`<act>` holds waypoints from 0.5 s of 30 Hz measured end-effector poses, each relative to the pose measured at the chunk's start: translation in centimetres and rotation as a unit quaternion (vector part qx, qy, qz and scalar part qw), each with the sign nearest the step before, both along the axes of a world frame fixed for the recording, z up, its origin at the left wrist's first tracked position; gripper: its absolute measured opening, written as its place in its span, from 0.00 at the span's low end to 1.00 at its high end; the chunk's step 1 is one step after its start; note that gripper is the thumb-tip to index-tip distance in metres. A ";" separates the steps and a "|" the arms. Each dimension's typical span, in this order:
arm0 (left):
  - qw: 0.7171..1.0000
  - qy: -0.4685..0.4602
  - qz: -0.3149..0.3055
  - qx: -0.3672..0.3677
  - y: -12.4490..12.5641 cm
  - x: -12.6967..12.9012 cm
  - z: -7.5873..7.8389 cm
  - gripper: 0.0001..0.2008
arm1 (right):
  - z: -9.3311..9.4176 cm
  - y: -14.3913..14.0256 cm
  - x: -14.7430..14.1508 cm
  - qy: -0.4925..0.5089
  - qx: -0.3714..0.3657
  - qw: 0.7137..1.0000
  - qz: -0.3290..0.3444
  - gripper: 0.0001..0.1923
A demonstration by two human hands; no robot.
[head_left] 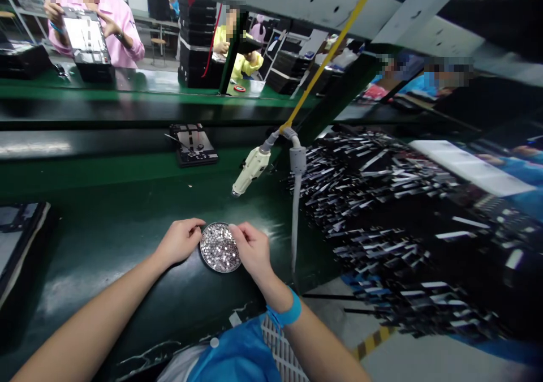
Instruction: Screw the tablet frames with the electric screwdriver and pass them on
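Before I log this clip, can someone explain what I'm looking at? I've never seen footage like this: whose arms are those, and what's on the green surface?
There is a single picture, from a camera worn on a person's head, looking down at their own bare arms. Their left hand and right hand touch opposite edges of a small round dish of tiny shiny pieces; whether either hand pinches a piece is unclear. The dish sits on a dark green work surface. A pale power tool hangs from a yellow cord just beyond it. Farther back lies a flat black device. On the right is a pile of thin metal strips. Other people work in the background.
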State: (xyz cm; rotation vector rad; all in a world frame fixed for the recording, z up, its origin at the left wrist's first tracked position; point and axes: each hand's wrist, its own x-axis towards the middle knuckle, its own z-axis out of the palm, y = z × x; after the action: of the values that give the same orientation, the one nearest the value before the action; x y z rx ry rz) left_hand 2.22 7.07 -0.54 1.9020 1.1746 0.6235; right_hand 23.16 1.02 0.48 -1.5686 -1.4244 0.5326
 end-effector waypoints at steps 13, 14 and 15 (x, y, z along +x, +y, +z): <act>0.936 0.124 0.328 -0.008 19.7 -1.0 2.1 0.16 | -2.0 -2.6 0.9 -0.269 -0.087 0.947 0.151 0.54; 0.931 0.127 0.342 -0.022 21.3 -0.6 2.4 0.17 | -2.0 -2.5 1.2 -0.259 -0.079 0.951 0.149 0.52; 0.926 0.128 0.354 -0.035 22.6 -0.3 2.6 0.18 | -2.0 -2.6 1.6 -0.251 -0.072 0.954 0.145 0.50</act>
State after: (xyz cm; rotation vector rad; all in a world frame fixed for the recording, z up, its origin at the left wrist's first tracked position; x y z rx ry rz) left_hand 1.95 29.64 2.06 1.4948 2.0576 0.6995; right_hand 24.78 -1.59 -1.55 -1.6952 -2.0628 0.4288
